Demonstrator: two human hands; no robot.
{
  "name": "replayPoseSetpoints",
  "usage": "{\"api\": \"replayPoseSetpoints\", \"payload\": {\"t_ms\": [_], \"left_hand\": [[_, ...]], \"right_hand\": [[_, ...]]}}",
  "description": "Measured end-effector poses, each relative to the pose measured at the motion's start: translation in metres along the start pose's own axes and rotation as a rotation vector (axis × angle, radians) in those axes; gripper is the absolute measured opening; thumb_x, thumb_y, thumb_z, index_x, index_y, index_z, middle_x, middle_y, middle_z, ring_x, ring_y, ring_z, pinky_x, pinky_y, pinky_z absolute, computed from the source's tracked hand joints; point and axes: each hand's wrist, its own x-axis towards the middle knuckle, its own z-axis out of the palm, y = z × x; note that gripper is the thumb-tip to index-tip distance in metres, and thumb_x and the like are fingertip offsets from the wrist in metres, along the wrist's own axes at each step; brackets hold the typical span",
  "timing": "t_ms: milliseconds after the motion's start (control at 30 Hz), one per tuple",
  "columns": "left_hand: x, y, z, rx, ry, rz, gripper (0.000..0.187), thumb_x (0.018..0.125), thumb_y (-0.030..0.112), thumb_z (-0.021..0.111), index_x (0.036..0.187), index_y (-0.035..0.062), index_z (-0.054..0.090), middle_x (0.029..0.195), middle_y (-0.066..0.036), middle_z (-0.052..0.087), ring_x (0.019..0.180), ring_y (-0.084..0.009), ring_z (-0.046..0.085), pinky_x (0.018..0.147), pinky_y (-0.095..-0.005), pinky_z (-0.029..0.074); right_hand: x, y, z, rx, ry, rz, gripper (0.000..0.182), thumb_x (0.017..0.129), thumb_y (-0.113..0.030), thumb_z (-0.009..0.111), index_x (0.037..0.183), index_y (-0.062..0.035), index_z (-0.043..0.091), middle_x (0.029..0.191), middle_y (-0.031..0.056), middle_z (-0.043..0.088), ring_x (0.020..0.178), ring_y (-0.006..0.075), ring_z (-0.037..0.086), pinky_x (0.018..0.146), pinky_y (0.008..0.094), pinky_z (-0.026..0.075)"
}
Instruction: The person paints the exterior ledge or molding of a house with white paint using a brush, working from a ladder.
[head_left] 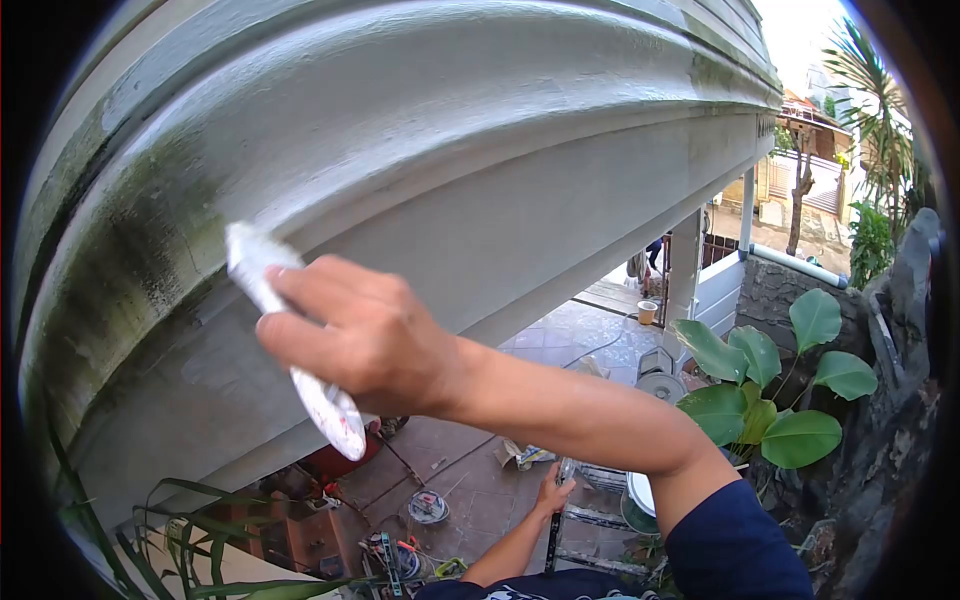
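A: Grip?
B: Right hand [350, 325] closed round the brush [330, 412]; bristles up-left of the knuckles, over the cornice [480, 150], contact unclear from blur. Left hand [553, 493], below the grip, wrapped on the ladder [592, 517].
A: Risks, in your judgement?
B: Reaching far could unbalance person or ladder. Dark stain [140, 240], left of the grip, could shed grit into the bristles. A slack grip could drop the brush.
A: Counts?
B: Hands two; brush one; ladder one; pail [642, 493] beside it, one.
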Motion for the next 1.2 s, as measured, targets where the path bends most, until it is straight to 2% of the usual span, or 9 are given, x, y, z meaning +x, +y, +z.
{"api": "replayPoseSetpoints", "payload": {"t_ms": [133, 167, 233, 433, 667, 767, 900, 1067, 1200], "left_hand": [[-0.004, 0.005, -0.002, 0.011, -0.027, -0.012, 0.035, 0.079, 0.022, 0.066, 0.109, 0.0064, 0.055, 0.074, -0.003, 0.060, 0.063, -0.0128, 0.057, 0.057, -0.0298, 0.047], [-0.006, 0.003, -0.003, 0.014, -0.022, -0.005, 0.035, 0.079, 0.022, 0.066, 0.108, 0.0063, 0.055, 0.076, -0.003, 0.060, 0.065, -0.0126, 0.057, 0.060, -0.0298, 0.047], [-0.002, 0.000, -0.001, 0.013, -0.014, 0.023, 0.035, 0.079, 0.022, 0.065, 0.108, 0.0063, 0.055, 0.081, -0.004, 0.060, 0.071, -0.0122, 0.057, 0.067, -0.0296, 0.047], [-0.003, 0.010, -0.003, 0.100, -0.044, 0.012, 0.057, 0.076, 0.031, 0.069, 0.124, 0.0056, 0.052, 0.112, -0.020, 0.064, 0.106, -0.0341, 0.061, 0.090, -0.0396, 0.046], [-0.007, 0.009, -0.004, 0.112, -0.040, -0.010, 0.055, 0.077, 0.030, 0.068, 0.124, 0.0064, 0.051, 0.113, -0.021, 0.063, 0.108, -0.0357, 0.060, 0.091, -0.0405, 0.046], [-0.003, 0.006, -0.001, 0.129, -0.008, 0.032, 0.056, 0.077, 0.030, 0.068, 0.125, 0.0065, 0.050, 0.113, -0.021, 0.063, 0.109, -0.0358, 0.060, 0.092, -0.0405, 0.046], [-0.003, -0.004, 0.001, 0.099, 0.041, 0.049, 0.057, 0.076, 0.030, 0.068, 0.124, 0.0066, 0.050, 0.114, -0.021, 0.063, 0.109, -0.0363, 0.060, 0.092, -0.0407, 0.046], [-0.005, 0.013, -0.005, 0.096, -0.056, -0.036, 0.055, 0.076, 0.027, 0.068, 0.123, 0.0045, 0.050, 0.114, -0.021, 0.062, 0.108, -0.0353, 0.060, 0.092, -0.0401, 0.045], [-0.009, 0.022, -0.004, 0.095, -0.046, -0.072, 0.054, 0.076, 0.025, 0.068, 0.122, 0.0035, 0.050, 0.113, -0.020, 0.063, 0.106, -0.0336, 0.061, 0.092, -0.0396, 0.045]], "right_hand": [[-0.016, 0.057, -0.017, 0.142, 0.153, -0.047, 0.018, 0.072, -0.004, 0.070, 0.087, -0.0052, 0.062, 0.087, 0.0156, 0.067, 0.079, 0.0283, 0.069, 0.066, 0.0338, 0.057], [-0.031, 0.081, -0.038, 0.216, 0.205, 0.113, 0.014, 0.079, -0.003, 0.068, 0.093, -0.0044, 0.067, 0.086, 0.0147, 0.070, 0.077, 0.0225, 0.070, 0.065, 0.0303, 0.057], [-0.051, 0.108, -0.097, 0.042, 0.315, 0.338, 0.009, 0.085, -0.006, 0.069, 0.093, -0.0032, 0.068, 0.089, 0.0092, 0.071, 0.076, 0.0122, 0.066, 0.065, 0.0255, 0.055], [-0.082, 0.186, -0.236, -0.778, 0.397, 0.477, 0.009, 0.087, -0.011, 0.069, 0.093, -0.0034, 0.068, 0.084, 0.0060, 0.069, 0.075, 0.0122, 0.064, 0.070, 0.0260, 0.051], [-0.051, 0.062, -0.036, -0.286, 0.147, 0.070, 0.014, 0.070, 0.001, 0.072, 0.080, -0.0042, 0.063, 0.082, 0.0137, 0.065, 0.085, 0.0275, 0.065, 0.069, 0.0364, 0.054], [-0.051, 0.010, 0.035, 0.103, -0.028, -0.119, 0.012, 0.075, -0.018, 0.062, 0.072, -0.0093, 0.054, 0.099, 0.0195, 0.062, 0.090, 0.0322, 0.064, 0.070, 0.0359, 0.057], [-0.040, 0.022, 0.053, -0.027, -0.137, -0.387, 0.018, 0.075, -0.021, 0.060, 0.069, -0.0111, 0.047, 0.095, 0.0156, 0.060, 0.087, 0.0297, 0.062, 0.073, 0.0347, 0.057], [-0.049, 0.104, -0.087, -0.369, -0.492, -0.372, 0.008, 0.075, -0.016, 0.065, 0.078, -0.0118, 0.058, 0.106, 0.0134, 0.065, 0.099, 0.0285, 0.064, 0.079, 0.0360, 0.057], [-0.078, 0.133, -0.198, -0.700, -0.452, 0.059, 0.015, 0.073, 0.004, 0.069, 0.086, -0.0021, 0.067, 0.105, 0.0170, 0.067, 0.092, 0.0322, 0.067, 0.077, 0.0389, 0.057]]}}
